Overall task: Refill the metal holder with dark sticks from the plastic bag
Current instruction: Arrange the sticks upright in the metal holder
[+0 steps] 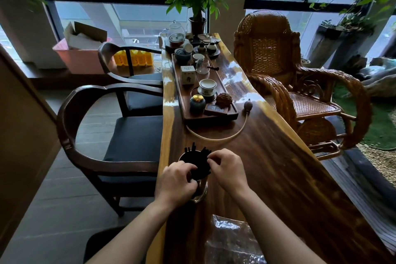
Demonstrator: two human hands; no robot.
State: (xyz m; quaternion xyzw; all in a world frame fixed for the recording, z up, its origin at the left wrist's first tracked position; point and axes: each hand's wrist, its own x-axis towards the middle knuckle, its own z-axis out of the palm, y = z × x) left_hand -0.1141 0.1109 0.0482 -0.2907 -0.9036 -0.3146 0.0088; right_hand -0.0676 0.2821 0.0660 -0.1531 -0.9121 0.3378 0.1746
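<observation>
Left hand [176, 180] curls its fingers round the rim of the metal holder [201, 187]. Right hand [227, 168] pinches the dark sticks [200, 162] that stand in it. The holder stands on the wooden table [278, 178]. The plastic bag [231, 240] lies at 5 o'clock from it. At 12 o'clock, a white box [188, 74] on the tray [182, 103] has writing too small to read.

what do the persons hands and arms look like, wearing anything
Two bare hands, the left hand and the right hand, with no gloves, rings or watch in view. The left forearm and right forearm are bare too: no sleeve shows up to the picture's bottom edge.
</observation>
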